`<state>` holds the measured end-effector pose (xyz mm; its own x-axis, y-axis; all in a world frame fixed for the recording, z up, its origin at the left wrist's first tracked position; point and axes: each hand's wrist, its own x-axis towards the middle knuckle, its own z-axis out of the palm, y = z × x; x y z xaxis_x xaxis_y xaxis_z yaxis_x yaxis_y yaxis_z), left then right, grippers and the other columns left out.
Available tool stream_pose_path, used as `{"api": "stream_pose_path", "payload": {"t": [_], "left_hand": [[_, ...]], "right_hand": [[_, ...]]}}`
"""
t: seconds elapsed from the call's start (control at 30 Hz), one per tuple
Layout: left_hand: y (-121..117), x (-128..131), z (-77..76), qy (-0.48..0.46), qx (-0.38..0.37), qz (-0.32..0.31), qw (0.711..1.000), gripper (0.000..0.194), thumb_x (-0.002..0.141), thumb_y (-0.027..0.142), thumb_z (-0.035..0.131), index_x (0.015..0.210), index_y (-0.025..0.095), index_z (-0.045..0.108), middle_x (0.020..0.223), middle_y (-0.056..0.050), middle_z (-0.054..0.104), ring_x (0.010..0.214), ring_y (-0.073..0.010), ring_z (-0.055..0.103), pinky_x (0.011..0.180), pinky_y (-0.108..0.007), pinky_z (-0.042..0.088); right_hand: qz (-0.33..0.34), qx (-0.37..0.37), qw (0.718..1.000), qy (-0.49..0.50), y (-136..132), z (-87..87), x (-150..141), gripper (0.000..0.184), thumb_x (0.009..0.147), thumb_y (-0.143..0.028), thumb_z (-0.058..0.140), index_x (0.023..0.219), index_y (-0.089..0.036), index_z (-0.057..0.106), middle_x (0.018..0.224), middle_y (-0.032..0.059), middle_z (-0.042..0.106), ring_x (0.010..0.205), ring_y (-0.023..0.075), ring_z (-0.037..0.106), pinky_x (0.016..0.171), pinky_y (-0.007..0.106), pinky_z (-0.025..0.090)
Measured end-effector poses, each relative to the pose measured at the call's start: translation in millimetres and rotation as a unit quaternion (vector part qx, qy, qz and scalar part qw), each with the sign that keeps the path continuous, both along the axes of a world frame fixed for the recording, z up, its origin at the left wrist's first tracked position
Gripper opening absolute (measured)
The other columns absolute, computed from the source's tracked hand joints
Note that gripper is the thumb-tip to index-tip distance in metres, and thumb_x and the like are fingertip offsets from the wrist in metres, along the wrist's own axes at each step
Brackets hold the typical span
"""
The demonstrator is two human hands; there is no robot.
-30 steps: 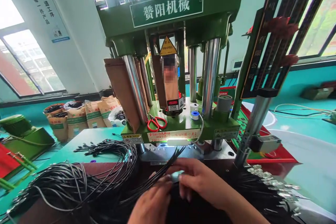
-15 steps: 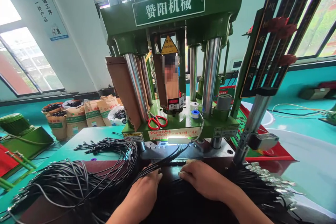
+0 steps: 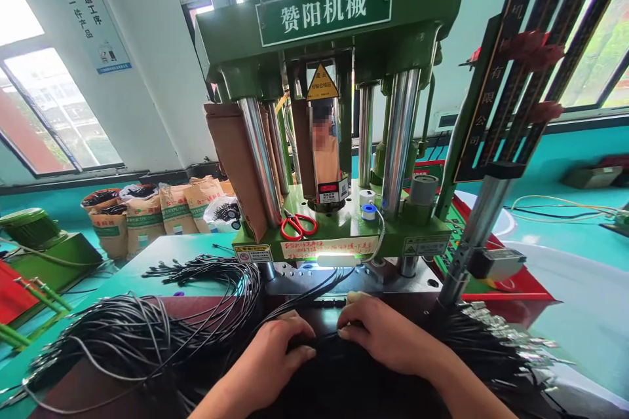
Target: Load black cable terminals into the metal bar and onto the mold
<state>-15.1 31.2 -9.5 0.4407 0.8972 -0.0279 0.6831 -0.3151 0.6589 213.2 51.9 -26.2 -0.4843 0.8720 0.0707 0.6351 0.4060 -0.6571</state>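
Note:
Just in front of the green press (image 3: 314, 33), both my hands are close together over the dark table edge. My left hand (image 3: 270, 360) is closed with curled fingers, and a thin black cable (image 3: 325, 336) seems to run from it towards the other hand. My right hand (image 3: 381, 334) pinches the cable's other side between thumb and fingers; its tips are partly hidden. Behind them, several black cables (image 3: 314, 289) lead into the lit metal mould plate (image 3: 289, 281) under the press. A large bundle of black cables (image 3: 122, 334) lies left of my left hand.
Red-handled scissors (image 3: 299, 226) and a blue-and-white tape roll (image 3: 368, 211) rest on the press bed. Cables with metal connectors (image 3: 511, 340) lie at the right, near a steel post (image 3: 474, 236). Filled paper sacks (image 3: 142, 219) stand behind left. A person is partly visible behind the press.
My left hand has drawn back slightly from the cables at the mould, its thumb and fingers turning towards my right hand. My right hand stays nearly in place. The view has shifted slightly.

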Motion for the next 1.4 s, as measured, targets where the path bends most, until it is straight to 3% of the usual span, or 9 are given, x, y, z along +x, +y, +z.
{"api": "stream_pose_path", "payload": {"t": [0.27, 0.43, 0.73, 1.0, 1.1, 1.2, 1.4], "left_hand": [[-1.4, 0.6, 3.4, 0.011, 0.002, 0.015, 1.0, 0.005, 0.082, 0.023, 0.053, 0.085, 0.022, 0.058, 0.081, 0.004, 0.059, 0.076, -0.014, 0.053, 0.07, -0.025, 0.036], [1.1, -0.1, 0.6, -0.024, 0.012, 0.029, 0.999, 0.012, 0.089, 0.025, 0.043, 0.088, 0.022, 0.054, 0.082, 0.003, 0.059, 0.078, -0.0145, 0.052, 0.074, -0.026, 0.036], [3.2, 1.1, 3.6, 0.005, 0.016, 0.019, 1.0, 0.013, 0.091, 0.025, 0.04, 0.083, 0.021, 0.05, 0.075, 0.003, 0.053, 0.075, -0.0145, 0.048, 0.069, -0.026, 0.034], [5.0, -2.0, -5.1, 0.008, 0.024, 0.015, 1.0, 0.018, 0.095, 0.03, 0.033, 0.087, 0.023, 0.048, 0.073, 0.004, 0.051, 0.069, -0.0141, 0.046, 0.068, -0.027, 0.036], [3.1, -3.9, -6.5, 0.011, 0.027, 0.027, 0.999, 0.014, 0.092, 0.032, 0.042, 0.098, 0.024, 0.052, 0.087, 0.002, 0.061, 0.083, -0.0157, 0.054, 0.078, -0.027, 0.039], [1.4, -2.5, -2.0, 0.025, 0.019, 0.028, 0.999, 0.023, 0.085, 0.027, 0.055, 0.107, 0.025, 0.055, 0.104, 0.001, 0.064, 0.1, -0.0174, 0.057, 0.089, -0.027, 0.038], [4.6, 7.4, 5.0, 0.096, 0.015, 0.034, 0.995, 0.014, 0.082, 0.019, 0.05, 0.091, 0.02, 0.061, 0.092, -0.003, 0.066, 0.091, -0.0205, 0.059, 0.08, -0.031, 0.04]], "right_hand": [[0.003, 0.038, 0.999, 0.032, -0.4, 3.9, -3.1, 0.011, 0.088, -0.02, 0.057, 0.083, -0.019, 0.067, 0.085, 0.0019, 0.06, 0.084, 0.0169, 0.056, 0.077, 0.028, 0.04], [-0.014, 0.059, 0.998, 0.013, 1.6, 0.8, -3.3, 0.006, 0.084, -0.022, 0.064, 0.082, -0.017, 0.067, 0.086, 0.003, 0.06, 0.086, 0.0186, 0.056, 0.077, 0.029, 0.04], [-0.012, 0.06, 0.997, 0.037, 5.5, 1.9, -3.7, 0.019, 0.088, -0.021, 0.058, 0.072, -0.018, 0.068, 0.074, 0.0002, 0.062, 0.073, 0.0152, 0.057, 0.067, 0.026, 0.038], [-0.04, 0.06, 0.997, 0.038, 7.6, -0.8, -8.4, 0.015, 0.089, -0.019, 0.057, 0.081, -0.016, 0.069, 0.079, 0.0028, 0.065, 0.077, 0.0171, 0.059, 0.071, 0.027, 0.04], [-0.033, 0.048, 0.998, 0.024, 5.8, -2.4, -5.8, 0.014, 0.088, -0.025, 0.06, 0.092, -0.017, 0.07, 0.086, 0.0042, 0.067, 0.085, 0.0195, 0.06, 0.077, 0.029, 0.041], [-0.026, 0.049, 0.998, -0.005, 3.6, -3.6, -3.6, 0.012, 0.082, -0.025, 0.066, 0.091, -0.017, 0.069, 0.088, 0.0038, 0.066, 0.086, 0.0202, 0.059, 0.077, 0.029, 0.041], [-0.036, 0.083, 0.996, -0.019, 5.6, -5.9, -6.5, 0.005, 0.084, -0.019, 0.064, 0.079, -0.018, 0.067, 0.078, 0.0012, 0.063, 0.079, 0.0175, 0.058, 0.07, 0.026, 0.038]]}}
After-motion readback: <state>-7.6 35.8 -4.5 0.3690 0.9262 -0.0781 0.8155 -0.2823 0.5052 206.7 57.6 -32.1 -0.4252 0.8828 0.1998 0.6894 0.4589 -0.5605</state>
